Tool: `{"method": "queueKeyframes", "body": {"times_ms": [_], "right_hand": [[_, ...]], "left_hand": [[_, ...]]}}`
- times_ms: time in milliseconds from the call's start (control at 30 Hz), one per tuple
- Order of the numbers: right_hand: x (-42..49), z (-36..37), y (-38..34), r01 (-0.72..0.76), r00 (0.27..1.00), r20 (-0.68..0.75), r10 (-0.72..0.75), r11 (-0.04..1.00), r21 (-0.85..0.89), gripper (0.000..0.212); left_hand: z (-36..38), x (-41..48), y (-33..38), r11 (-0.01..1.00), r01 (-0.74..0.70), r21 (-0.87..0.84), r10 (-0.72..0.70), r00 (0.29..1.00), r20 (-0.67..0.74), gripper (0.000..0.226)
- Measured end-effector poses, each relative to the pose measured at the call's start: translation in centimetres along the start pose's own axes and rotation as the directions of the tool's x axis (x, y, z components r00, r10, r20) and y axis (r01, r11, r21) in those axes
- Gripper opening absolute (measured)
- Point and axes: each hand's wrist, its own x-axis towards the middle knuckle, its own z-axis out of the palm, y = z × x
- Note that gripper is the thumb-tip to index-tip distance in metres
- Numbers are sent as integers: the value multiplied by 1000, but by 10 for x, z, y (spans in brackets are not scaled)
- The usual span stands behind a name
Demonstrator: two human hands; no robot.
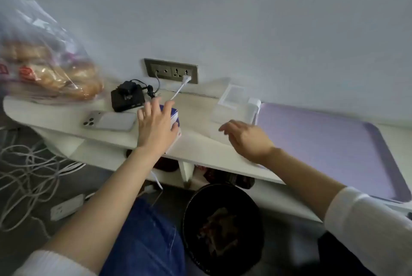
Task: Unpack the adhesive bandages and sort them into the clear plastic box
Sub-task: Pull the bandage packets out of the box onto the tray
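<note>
The left hand (156, 127) lies over the blue-and-white bandage box (174, 116) on the table (200, 142), grip spread apart (it seems to touch the box, though blur hides the contact). The right hand (247, 139) hovers, grip loose and empty, near the clear plastic box (230, 99).

Probably a home: bread bag (49, 70), phone (110, 120), desk (200, 142).

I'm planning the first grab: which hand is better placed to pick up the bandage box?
Left. The left hand is right over the bandage box, fingers spread; the right hand hovers off to the side, nearer the clear box.
</note>
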Motion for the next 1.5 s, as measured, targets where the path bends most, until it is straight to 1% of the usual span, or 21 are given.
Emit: {"method": "queueKeyframes", "body": {"times_ms": [33, 100, 167, 200, 267, 367, 467, 567, 633, 700, 767, 833, 900, 933, 1000, 1100, 1200, 1267, 1367, 1433, 1500], "right_hand": [[-2, 9, -3, 26, 997, 72, -26, 1000, 6, 30], [-7, 25, -9, 63, 966, 253, -52, 997, -36, 38], [-11, 39, -11, 14, 914, 405, 21, 997, -82, 43], [-12, 43, -12, -8, 889, 454, 55, 994, -106, 44], [-14, 48, -12, -25, 838, 535, 110, 986, -164, 47], [-18, 50, -13, -81, 788, 589, 177, 979, -186, 49], [-20, 51, -14, -129, 786, 581, 211, 975, -179, 48], [-28, 49, -15, -165, 799, 556, 230, 972, -166, 45], [-37, 45, -14, -258, 812, 511, 282, 959, -119, 38], [-46, 41, -12, -392, 829, 412, 379, 918, -56, 31], [-53, 38, -7, -490, 844, 241, 479, 872, -14, 24], [-56, 37, -3, -562, 826, 93, 557, 826, 42, 19], [-52, 33, 0, -599, 798, 19, 602, 790, 133, 22], [-48, 32, 0, -609, 787, 11, 617, 773, 177, 25], [-38, 29, -3, -612, 783, 47, 620, 754, 240, 35], [-21, 30, -8, -549, 833, 104, 544, 786, 284, 57], [-4, 37, -6, -484, 874, 173, 453, 843, 234, 68], [6, 38, -3, -442, 890, 211, 405, 880, 175, 70], [10, 32, 2, -401, 900, 234, 369, 910, 109, 67], [7, 26, 3, -397, 894, 260, 365, 914, 80, 63], [6, 22, 5, -389, 887, 300, 352, 918, 73, 60]], "left_hand": [[-1, -1, -5, 997, 77, 0, -77, 994, 77, 53], [3, -4, -18, 986, 166, -9, -161, 971, 177, 61], [10, -6, -26, 980, 192, -57, -169, 945, 280, 65], [13, -9, -28, 978, 186, -94, -150, 942, 300, 65], [15, -12, -30, 966, 187, -176, -132, 950, 284, 66], [12, -17, -28, 952, 178, -248, -119, 965, 233, 64], [10, -25, -22, 938, 122, -325, -46, 971, 233, 62], [6, -33, -12, 908, 31, -417, 88, 960, 265, 62], [4, -39, -4, 884, -10, -467, 162, 944, 287, 62], [1, -43, 4, 855, -35, -517, 221, 927, 302, 63], [1, -45, 11, 831, -56, -553, 265, 915, 305, 63], [2, -46, 16, 822, -70, -565, 286, 909, 303, 64], [3, -47, 21, 814, -68, -577, 288, 910, 298, 64], [4, -47, 23, 811, -66, -582, 288, 910, 298, 64], [5, -46, 24, 812, -67, -579, 288, 910, 299, 64], [5, -42, 24, 835, -94, -542, 286, 916, 282, 61], [5, -37, 26, 870, -137, -474, 291, 919, 267, 62], [7, -35, 26, 865, -120, -487, 284, 918, 277, 66], [8, -33, 25, 829, -68, -555, 277, 912, 302, 68], [6, -32, 27, 800, -64, -596, 308, 898, 316, 68], [3, -32, 34, 759, -82, -646, 374, 867, 329, 68]]}}
